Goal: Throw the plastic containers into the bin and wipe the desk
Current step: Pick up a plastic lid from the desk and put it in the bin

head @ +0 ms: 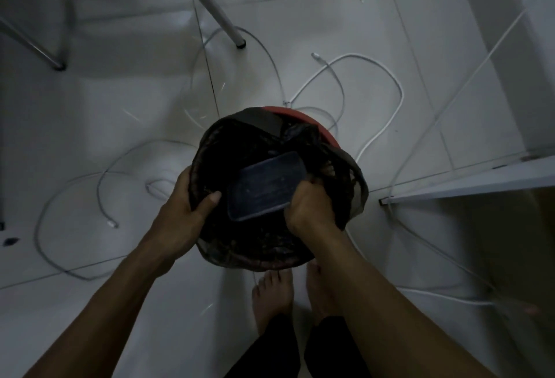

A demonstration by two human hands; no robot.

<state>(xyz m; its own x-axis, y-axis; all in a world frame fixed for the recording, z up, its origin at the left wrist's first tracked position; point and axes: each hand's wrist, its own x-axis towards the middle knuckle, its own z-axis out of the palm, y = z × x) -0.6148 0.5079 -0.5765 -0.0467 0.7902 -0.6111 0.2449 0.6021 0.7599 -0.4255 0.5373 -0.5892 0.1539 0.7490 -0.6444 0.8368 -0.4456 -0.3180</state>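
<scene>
Looking down, I am seeing the left hand (183,197) curling its fingers and thumb over the near-left rim of the bin (315,125), which is red and lined with a black bag (258,245). The right hand (309,206) is gripping a clear plastic container (264,186) by its near end, holding it tilted inside the bag's mouth. White cables (396,89) are trailing over the tiled floor (300,17) around the bin, bare feet (270,296) just behind it.
</scene>
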